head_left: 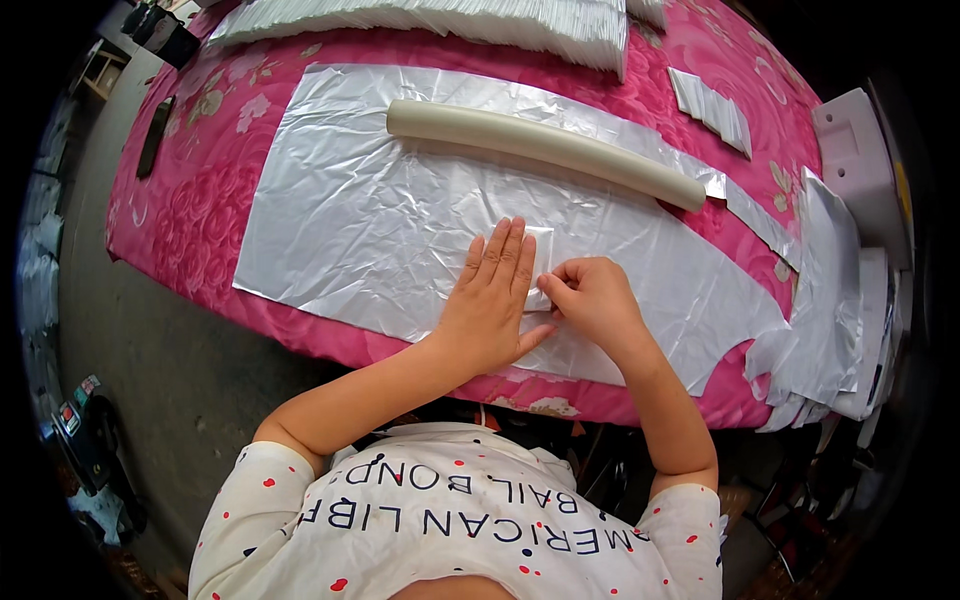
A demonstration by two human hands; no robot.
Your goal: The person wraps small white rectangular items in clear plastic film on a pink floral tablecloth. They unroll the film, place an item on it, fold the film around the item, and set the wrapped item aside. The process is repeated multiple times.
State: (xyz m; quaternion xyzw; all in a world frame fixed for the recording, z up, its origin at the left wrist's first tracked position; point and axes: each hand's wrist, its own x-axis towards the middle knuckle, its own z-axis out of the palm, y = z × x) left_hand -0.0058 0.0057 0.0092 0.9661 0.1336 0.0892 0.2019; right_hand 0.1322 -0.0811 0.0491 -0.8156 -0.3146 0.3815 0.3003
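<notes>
Foil sheet (400,230) at frame center gets a small folded piece (541,262) (fold half done, approx.), left hand (490,295) flat pressing, right hand (590,295) pinching its edge.

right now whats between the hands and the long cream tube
Only bare crinkled silver foil sheet lies between the hands and the cream tube, in the head view.

White flat packets (480,25) stacked (far table edge).

A shiny, crinkled silver foil sheet (400,230) lies on the counter's (190,230) pink floral cloth. A matt, smooth beige cardboard tube (540,150) rests at the foil's far edge. Stacked glossy foil pieces (450,20) line the far edge.
</notes>
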